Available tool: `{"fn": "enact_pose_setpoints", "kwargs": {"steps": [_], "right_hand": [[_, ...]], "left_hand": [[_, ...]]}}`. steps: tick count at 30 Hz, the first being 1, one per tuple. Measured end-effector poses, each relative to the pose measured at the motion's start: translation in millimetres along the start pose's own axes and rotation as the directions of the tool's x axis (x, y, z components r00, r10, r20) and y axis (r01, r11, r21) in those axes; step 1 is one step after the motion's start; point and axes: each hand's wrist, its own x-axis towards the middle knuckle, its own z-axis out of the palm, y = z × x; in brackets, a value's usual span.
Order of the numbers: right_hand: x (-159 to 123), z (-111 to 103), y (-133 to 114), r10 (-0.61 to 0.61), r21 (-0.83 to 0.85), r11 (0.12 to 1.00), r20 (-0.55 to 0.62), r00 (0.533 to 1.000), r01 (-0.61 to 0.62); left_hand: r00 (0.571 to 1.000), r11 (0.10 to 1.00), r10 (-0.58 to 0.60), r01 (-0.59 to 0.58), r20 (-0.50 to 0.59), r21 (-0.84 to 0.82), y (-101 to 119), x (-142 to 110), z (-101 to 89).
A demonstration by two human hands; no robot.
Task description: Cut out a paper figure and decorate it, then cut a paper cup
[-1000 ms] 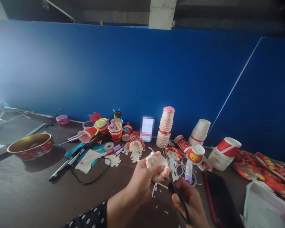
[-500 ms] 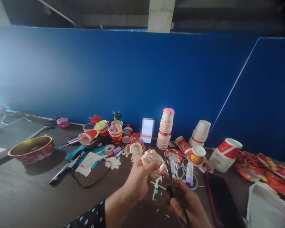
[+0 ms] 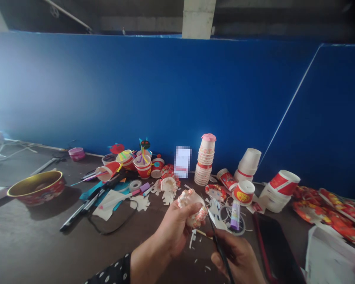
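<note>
Between the thumb and fingers of my left hand (image 3: 176, 225) is a white paper piece (image 3: 192, 203) with a scalloped pink and red edge, which looks like a cut paper cup. My right hand (image 3: 236, 252) grips dark scissors (image 3: 218, 240). Their blades point up and touch or nearly touch the right edge of the paper piece; I cannot tell whether they are closed on it. Small white paper scraps (image 3: 193, 238) lie on the table below my hands. A similar cut paper piece (image 3: 169, 185) rests just beyond my left hand.
A stack of paper cups (image 3: 205, 161) stands behind my hands. To the right are a glue stick (image 3: 235, 216), more cups (image 3: 284, 183) and a dark phone (image 3: 276, 244). On the left are a red and gold bowl (image 3: 37, 193), pens (image 3: 79, 213) and decorated cups (image 3: 143, 169).
The scissors have turned slightly, and their blades now look closer together. The paper piece has tilted a little in my left hand. The whole view has shifted slightly.
</note>
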Motion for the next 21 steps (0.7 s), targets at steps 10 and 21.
{"fn": "enact_pose_setpoints", "kwargs": {"steps": [10,21], "right_hand": [[-1.7,1.2,3.2,-0.039,-0.102,0.994,0.044,0.998,0.043],[0.1,-5.0,-4.2,-0.230,-0.307,0.927,-0.009,0.973,0.216]], "left_hand": [[1.000,1.000,-0.003,0.003,-0.012,-0.010,-4.9,0.1,-0.4],[1.000,0.998,0.029,-0.029,0.007,0.049,3.8,-2.7,3.4]]}}
